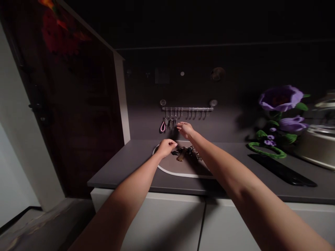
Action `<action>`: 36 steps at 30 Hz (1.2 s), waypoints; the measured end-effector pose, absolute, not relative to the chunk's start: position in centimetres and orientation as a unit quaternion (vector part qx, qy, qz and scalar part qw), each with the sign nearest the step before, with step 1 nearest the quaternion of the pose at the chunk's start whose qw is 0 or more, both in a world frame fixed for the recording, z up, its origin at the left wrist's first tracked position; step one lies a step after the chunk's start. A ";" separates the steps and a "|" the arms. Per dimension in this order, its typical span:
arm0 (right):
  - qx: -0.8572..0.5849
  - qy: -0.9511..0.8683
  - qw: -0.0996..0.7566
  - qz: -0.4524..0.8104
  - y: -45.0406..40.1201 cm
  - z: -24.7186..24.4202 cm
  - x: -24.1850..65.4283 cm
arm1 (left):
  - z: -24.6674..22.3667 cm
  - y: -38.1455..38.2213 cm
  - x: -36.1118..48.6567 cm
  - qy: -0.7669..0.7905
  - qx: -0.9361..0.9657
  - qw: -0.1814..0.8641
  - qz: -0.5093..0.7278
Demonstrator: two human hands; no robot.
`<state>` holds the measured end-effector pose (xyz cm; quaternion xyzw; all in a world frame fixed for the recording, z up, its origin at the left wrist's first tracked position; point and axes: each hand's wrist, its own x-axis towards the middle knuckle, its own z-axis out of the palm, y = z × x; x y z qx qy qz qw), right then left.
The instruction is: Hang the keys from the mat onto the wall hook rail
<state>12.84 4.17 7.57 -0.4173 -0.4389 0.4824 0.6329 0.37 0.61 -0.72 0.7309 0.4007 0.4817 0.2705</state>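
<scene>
My left hand (166, 147) is over the left side of a white-rimmed oval tray (172, 173), thumb and fingers pinched together. Whatever it may hold is too small to make out. Higher and to the right, my right hand (185, 129) is beside the keys (171, 122) hanging from a clear hook rail (187, 109). Its fingers are bent towards the thumb, and I cannot make out anything between them. A pink strap loop (163, 126) hangs at the left end of the keys. On the tray lie a brown tag (181, 156) and dark keys or fobs (190, 150).
Purple flowers (281, 99), a green ring (267, 150), a long black object (282, 170) and a pale, clear-topped container (318, 144) stand or lie on the counter (112, 165) at right. A dark door (86, 122) is at left. White cabinet fronts (167, 219) are below.
</scene>
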 end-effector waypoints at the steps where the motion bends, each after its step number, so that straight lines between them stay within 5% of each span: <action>1: -0.422 -0.444 0.628 0.480 3.7 7.4 13.0 | -0.7 0.5 0.3 0.397 0.731 0.273 0.483; 11: -0.452 -0.623 0.553 0.318 -0.2 4.7 16.0 | 0.2 -0.8 -0.2 0.381 0.742 0.290 0.469; 21: -0.508 -0.792 0.334 0.053 -3.4 1.7 18.2 | 0.0 -0.8 -1.3 0.354 0.825 0.253 0.362; 36: -0.477 -0.822 0.307 0.057 -2.9 1.3 17.6 | 0.3 -0.8 -1.4 0.325 0.878 0.155 0.315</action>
